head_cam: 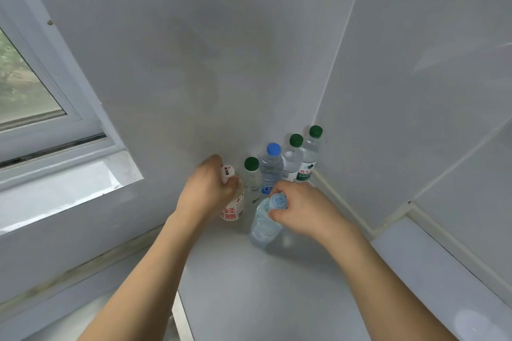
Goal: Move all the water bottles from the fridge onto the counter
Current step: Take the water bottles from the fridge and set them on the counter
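Grey counter (pixel 277 299) carries six clear plastic bottles in its far corner. Left hand (pixel 206 188), fingers curled, grips the neck of a white-capped bottle with red label (pixel 234 206). Right hand (pixel 302 209) pinches the pale-blue cap of a clear water bottle (pixel 263 225), tilted. Behind stand three green-capped bottles (pixel 307 159) and a blue-capped bottle (pixel 271 167), upright.

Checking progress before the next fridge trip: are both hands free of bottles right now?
No, the left hand grips the red-labelled bottle and the right hand holds the pale-blue-capped bottle by its top on the counter.
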Demonstrator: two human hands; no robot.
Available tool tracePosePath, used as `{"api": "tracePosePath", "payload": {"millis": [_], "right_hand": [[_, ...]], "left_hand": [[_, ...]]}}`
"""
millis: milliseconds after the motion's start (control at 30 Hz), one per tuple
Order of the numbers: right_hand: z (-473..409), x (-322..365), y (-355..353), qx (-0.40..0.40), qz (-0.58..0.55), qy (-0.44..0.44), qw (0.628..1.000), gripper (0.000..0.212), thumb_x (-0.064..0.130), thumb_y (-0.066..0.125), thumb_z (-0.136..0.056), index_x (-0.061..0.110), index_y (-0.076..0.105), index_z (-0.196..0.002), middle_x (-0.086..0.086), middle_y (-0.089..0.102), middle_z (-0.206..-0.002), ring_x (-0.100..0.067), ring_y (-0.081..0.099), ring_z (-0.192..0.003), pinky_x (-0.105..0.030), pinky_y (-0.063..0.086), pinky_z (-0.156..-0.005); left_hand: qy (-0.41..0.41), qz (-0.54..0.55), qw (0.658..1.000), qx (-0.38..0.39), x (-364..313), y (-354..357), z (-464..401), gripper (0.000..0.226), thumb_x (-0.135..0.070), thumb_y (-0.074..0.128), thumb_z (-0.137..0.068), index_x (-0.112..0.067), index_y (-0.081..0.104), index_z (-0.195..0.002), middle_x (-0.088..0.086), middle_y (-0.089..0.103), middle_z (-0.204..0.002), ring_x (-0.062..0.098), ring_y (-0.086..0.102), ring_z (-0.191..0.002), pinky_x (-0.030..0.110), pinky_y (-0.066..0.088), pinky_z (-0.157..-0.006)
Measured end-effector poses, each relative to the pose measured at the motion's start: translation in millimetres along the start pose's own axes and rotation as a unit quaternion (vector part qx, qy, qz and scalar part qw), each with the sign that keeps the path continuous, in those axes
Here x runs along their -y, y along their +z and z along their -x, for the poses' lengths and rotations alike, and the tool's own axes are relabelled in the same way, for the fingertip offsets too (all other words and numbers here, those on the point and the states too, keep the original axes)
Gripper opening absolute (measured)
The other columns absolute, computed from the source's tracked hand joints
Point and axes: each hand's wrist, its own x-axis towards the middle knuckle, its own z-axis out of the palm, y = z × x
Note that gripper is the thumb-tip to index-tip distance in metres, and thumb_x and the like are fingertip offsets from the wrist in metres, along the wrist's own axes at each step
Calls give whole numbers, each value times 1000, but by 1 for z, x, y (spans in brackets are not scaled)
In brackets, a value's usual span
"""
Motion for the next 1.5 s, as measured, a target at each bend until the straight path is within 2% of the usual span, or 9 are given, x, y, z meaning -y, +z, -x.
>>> {"api": "tracePosePath", "payload": {"millis": [400,733,833,933,1000,1133,1200,1300,1500], "right_hand": [[-18,3,14,5,11,1,1000,22,32,63,-79,26,58,-99,1,64,-98,-21,59,-91,-29,44,-68],[-22,8,24,13,24,-3,1000,21,30,64,-77,24,58,-96,0,64,-95,-23,60,-88,-32,48,-69],[-20,17,23,13,30,-20,999,22,30,64,-77,22,59,-97,1,64,-94,-23,60,-86,-33,51,-70],[-19,30,23,19,40,-42,998,24,31,64,-80,22,60,-102,0,65,-97,-22,60,-89,-33,50,-72],[-18,41,24,25,41,-56,997,25,32,63,-81,24,60,-105,0,65,-99,-22,60,-92,-31,48,-71],[-21,65,29,33,34,-91,995,27,32,63,-82,25,61,-108,0,66,-104,-23,60,-96,-31,47,-73],[-26,78,36,44,39,-109,992,27,32,64,-83,24,61,-109,-2,65,-105,-23,59,-97,-30,45,-72],[-34,93,46,56,40,-122,990,25,32,64,-84,25,60,-108,-2,64,-106,-22,59,-97,-30,46,-74],[-54,111,60,52,80,-141,985,28,31,61,-86,23,59,-113,-6,64,-107,-26,59,-100,-34,49,-82]], "left_hand": [[-30,10,999,39,21,17,-26,25,-28,59,-86,-9,42,-88,11,53,-93,35,53,-87,32,37,-64],[-2,27,999,43,36,19,-19,33,-35,66,-87,-9,47,-95,7,55,-93,31,55,-86,31,34,-61],[40,34,998,-18,58,16,6,39,-27,69,-87,-6,52,-116,10,58,-112,30,57,-101,35,44,-75],[42,66,994,-73,85,23,46,37,-14,66,-87,-8,52,-121,5,58,-114,26,59,-103,36,49,-83],[2,81,996,-30,102,35,69,41,-14,66,-85,-12,51,-123,0,57,-116,21,59,-104,33,49,-85],[-78,114,982,129,123,58,94,73,-39,74,-78,-23,40,-140,-10,50,-135,10,51,-120,32,46,-98],[-93,140,977,134,125,62,96,71,-41,77,-75,-29,43,-136,-13,54,-130,7,51,-118,30,45,-97],[-118,163,976,85,125,62,91,48,-36,77,-74,-38,50,-114,-17,62,-109,5,58,-101,29,48,-85],[-146,154,977,35,132,69,77,31,-41,70,-78,-29,53,-100,-10,66,-93,15,63,-89,37,52,-74]]}}
